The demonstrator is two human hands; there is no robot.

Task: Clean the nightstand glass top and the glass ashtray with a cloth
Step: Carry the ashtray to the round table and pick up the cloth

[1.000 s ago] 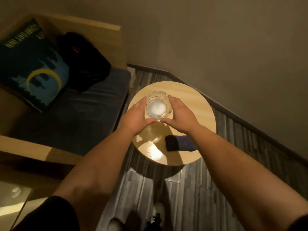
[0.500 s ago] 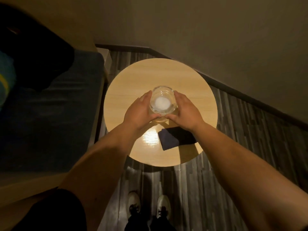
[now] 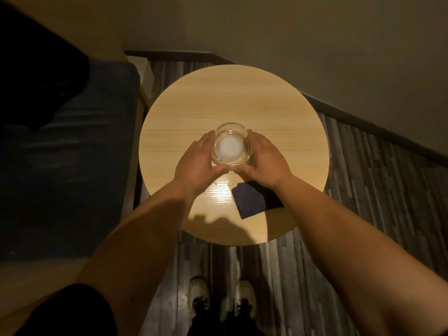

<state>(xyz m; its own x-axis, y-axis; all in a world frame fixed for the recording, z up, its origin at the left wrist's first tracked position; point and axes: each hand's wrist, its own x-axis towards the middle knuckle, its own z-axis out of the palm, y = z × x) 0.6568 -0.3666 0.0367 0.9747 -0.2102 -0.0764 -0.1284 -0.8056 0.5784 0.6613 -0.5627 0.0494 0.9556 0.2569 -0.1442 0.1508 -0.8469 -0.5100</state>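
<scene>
A round clear glass ashtray [image 3: 231, 144] sits above the middle of the round nightstand top [image 3: 232, 98], which has a light wood look and a glossy sheen. My left hand [image 3: 197, 163] holds the ashtray's left side and my right hand [image 3: 263, 161] holds its right side, thumbs nearly meeting at its near edge. A dark blue folded cloth [image 3: 252, 202] lies on the top near the front right, partly under my right forearm.
A dark blue cushioned seat [image 3: 72, 154] in a wooden frame stands left of the nightstand. The wall and a dark baseboard [image 3: 363, 129] run behind and to the right. My shoes [image 3: 220, 297] stand on grey plank flooring in front.
The view has swung down and closer over the nightstand. Both hands keep holding the ashtray, which now sits nearer the middle of the top. The cloth has not moved.
</scene>
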